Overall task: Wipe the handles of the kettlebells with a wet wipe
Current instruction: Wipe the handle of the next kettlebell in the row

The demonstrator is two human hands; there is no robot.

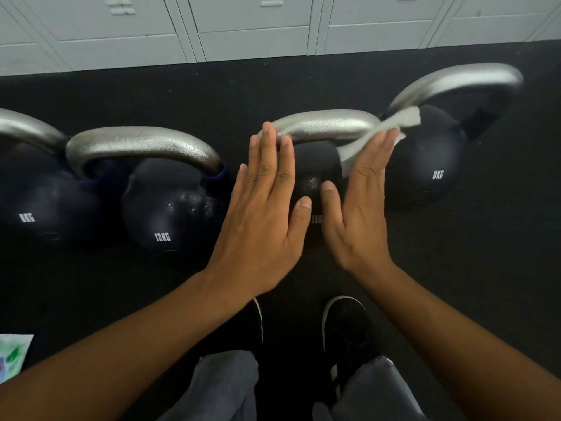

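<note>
Several black kettlebells with silver handles stand in a row on the dark floor. My left hand (267, 208) is flat with straight fingers, its fingertips touching the left end of the third kettlebell's handle (328, 124). My right hand (361, 202) is flat too, its fingers pressing a white wet wipe (376, 136) against the right end of that handle. The wipe's far corner reaches toward the 8KG kettlebell (425, 165) at the right. A 12KG kettlebell (170, 208) and another 8KG one (45, 208) stand to the left.
Grey lockers (258, 25) line the wall behind the kettlebells. A wet-wipe packet (13, 357) lies on the floor at the lower left edge. My two black shoes (346, 323) and grey trouser legs are just below the hands.
</note>
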